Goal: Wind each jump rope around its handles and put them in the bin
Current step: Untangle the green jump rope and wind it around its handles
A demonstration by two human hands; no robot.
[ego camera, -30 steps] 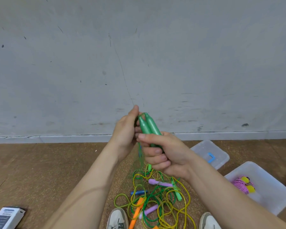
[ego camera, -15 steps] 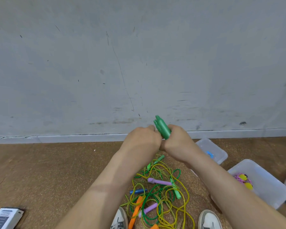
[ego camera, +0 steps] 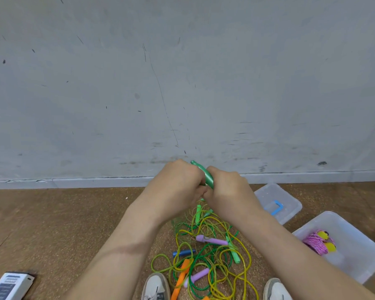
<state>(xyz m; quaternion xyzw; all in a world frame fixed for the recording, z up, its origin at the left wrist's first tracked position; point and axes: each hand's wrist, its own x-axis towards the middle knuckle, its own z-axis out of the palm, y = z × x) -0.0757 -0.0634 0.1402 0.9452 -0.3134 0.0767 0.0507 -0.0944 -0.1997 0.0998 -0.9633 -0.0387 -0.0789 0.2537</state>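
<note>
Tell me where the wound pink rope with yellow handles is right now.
Head view, lower right: the pink rope lies inside the clear bin on the floor, just right of the person's right forearm.

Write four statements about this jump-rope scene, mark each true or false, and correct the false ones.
1. Both hands, left hand and right hand, hold the green jump rope. True.
2. The bin is empty. False: it holds a wound pink rope with yellow handles.
3. Every purple handle is in the bin. False: the purple handles lie in the tangled pile on the floor.
4. An orange handle lies in that pile, near the shoes. True.
</note>
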